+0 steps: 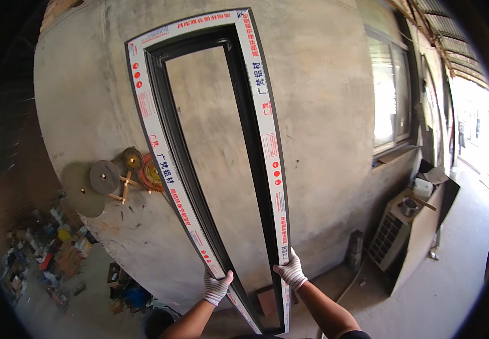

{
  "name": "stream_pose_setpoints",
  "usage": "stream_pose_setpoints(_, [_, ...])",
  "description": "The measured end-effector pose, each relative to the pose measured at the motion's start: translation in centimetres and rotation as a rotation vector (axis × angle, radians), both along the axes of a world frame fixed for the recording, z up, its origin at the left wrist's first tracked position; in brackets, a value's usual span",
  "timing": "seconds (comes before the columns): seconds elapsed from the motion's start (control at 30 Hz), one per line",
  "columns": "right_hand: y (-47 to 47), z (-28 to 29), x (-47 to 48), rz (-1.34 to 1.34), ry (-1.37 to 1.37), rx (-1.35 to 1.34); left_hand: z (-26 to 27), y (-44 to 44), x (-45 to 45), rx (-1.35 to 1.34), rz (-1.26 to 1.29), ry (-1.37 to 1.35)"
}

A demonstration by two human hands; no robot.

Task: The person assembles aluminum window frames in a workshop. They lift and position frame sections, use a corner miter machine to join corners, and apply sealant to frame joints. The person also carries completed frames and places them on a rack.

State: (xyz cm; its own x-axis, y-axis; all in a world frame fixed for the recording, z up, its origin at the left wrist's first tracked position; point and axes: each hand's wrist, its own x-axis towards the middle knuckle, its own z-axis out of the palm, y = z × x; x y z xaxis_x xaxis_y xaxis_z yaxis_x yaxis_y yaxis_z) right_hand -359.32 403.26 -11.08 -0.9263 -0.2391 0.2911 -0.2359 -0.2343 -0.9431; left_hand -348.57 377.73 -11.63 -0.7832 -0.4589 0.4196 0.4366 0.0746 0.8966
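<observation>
A tall, narrow window or door frame (275,178) of dark metal profile stands before me, its face covered by white protective film with red and blue print. Around its left side member, low down, my left hand (218,286) in a striped knit glove is closed. My right hand (292,271), gloved alike, grips the right side member at about the same height. The frame's opening has no pane, and the plaster wall (325,127) shows through it. Its bottom end reaches the lower edge of the picture, close to my body.
Saw and grinding discs (104,177) hang on wooden pegs at left. Scrap and boxes (64,258) litter the floor below. To the right are a sliding window (390,93) and an outdoor air-conditioner unit (390,235) with a metal pot (409,207) on top. A hose (348,288) runs along the floor.
</observation>
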Motion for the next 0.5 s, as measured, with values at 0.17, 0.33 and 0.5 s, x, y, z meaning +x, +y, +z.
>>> stream_pose_setpoints(0.17, [-2.1, -2.1, -6.2, 0.107, -0.104, -0.044, 0.0, -2.1, -3.9, -0.136, 0.079, -0.080])
stream_pose_setpoints(0.33, [-5.5, -2.1, -11.2, 0.095, 0.001, 0.024, 1.9, -4.8, -7.3, -0.200, 0.129, -0.250])
stream_pose_setpoints(0.5, [-6.8, -1.9, -10.9, -0.289, 0.236, 0.575, 3.0, -6.9, -7.6, -0.513, 0.126, -0.709])
